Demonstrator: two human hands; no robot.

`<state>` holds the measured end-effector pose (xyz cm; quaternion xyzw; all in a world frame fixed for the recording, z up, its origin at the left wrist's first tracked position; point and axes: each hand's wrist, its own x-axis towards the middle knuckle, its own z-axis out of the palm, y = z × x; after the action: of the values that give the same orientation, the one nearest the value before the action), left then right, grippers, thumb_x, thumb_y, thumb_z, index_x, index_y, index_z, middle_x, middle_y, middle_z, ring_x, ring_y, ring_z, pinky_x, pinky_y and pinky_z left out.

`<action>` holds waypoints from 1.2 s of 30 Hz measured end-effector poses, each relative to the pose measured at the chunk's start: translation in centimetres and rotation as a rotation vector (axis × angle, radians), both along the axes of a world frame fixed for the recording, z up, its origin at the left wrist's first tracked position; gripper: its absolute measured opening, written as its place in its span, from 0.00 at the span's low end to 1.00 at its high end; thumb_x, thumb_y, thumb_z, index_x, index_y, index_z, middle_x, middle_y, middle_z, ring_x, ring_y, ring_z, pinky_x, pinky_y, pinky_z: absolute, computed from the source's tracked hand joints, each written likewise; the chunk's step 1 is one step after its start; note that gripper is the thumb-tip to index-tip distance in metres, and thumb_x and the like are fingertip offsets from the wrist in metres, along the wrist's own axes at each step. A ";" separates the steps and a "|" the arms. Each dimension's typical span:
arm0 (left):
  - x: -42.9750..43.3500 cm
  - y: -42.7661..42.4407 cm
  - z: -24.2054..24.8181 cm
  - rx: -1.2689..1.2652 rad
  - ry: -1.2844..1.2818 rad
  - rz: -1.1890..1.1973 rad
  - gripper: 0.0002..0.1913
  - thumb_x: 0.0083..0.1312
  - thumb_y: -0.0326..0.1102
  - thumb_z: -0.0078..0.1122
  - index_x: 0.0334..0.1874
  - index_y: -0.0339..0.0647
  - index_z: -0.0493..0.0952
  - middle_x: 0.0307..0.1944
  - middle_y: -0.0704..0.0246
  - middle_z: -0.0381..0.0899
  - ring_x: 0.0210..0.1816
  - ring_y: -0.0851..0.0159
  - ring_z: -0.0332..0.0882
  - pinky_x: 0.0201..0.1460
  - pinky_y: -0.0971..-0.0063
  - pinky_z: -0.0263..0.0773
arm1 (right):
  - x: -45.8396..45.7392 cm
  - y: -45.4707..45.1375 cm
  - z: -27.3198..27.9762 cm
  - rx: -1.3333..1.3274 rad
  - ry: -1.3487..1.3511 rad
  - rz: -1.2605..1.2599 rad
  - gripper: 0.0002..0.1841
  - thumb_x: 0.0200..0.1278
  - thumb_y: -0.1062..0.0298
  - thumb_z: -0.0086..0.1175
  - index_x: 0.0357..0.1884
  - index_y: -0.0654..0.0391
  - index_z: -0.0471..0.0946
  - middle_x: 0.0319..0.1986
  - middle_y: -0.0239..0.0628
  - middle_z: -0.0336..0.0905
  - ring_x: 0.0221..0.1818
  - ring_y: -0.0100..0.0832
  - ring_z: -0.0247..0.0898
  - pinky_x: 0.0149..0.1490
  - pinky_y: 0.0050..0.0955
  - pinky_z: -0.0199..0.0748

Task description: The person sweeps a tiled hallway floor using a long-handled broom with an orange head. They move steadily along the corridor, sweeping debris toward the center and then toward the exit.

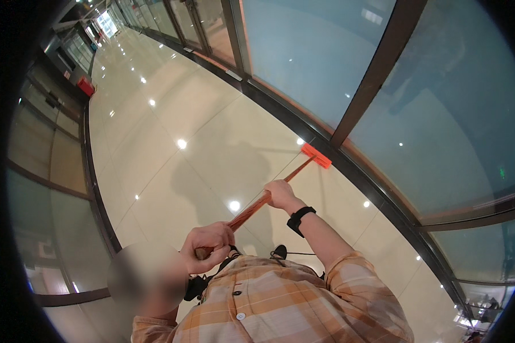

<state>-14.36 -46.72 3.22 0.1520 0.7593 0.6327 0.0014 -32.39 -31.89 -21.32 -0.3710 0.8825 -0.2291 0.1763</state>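
Note:
A long reddish-brown wooden handle point(249, 212) slants away from me across the tiled floor. My left hand point(209, 245) is wrapped around its near end, and the butt shows beside my thumb. Further along the shaft, my right hand point(281, 195) grips it from the right side; a black band point(301, 221) circles that wrist. At the far end is the bright orange-red head point(316, 156) of what looks like a broom. The head lies at floor level beside the dark baseboard on the right. Its underside is hidden. A blurred patch covers my left wrist.
Glossy cream floor tiles point(154, 128) run down a long corridor. A black baseboard point(292, 111) and framed glass panels point(313, 51) line the right side. Glass panels point(68, 184) also border the left. A red box point(85, 86) stands by the left wall, farther off.

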 end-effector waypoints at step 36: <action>-14.2 -22.2 3.0 0.244 0.094 0.195 0.12 0.39 0.21 0.49 0.07 0.40 0.57 0.08 0.66 0.58 0.11 0.61 0.55 0.26 0.66 0.65 | -9.2 -20.6 4.0 -0.446 -0.009 -0.147 0.07 0.39 0.75 0.61 0.20 0.52 0.74 0.21 0.38 0.78 0.30 0.46 0.75 0.34 0.41 0.71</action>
<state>-28.57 -68.92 6.18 0.1061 0.6873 0.7095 -0.1138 -41.60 -52.53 -17.28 -0.3347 0.8338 -0.4324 0.0766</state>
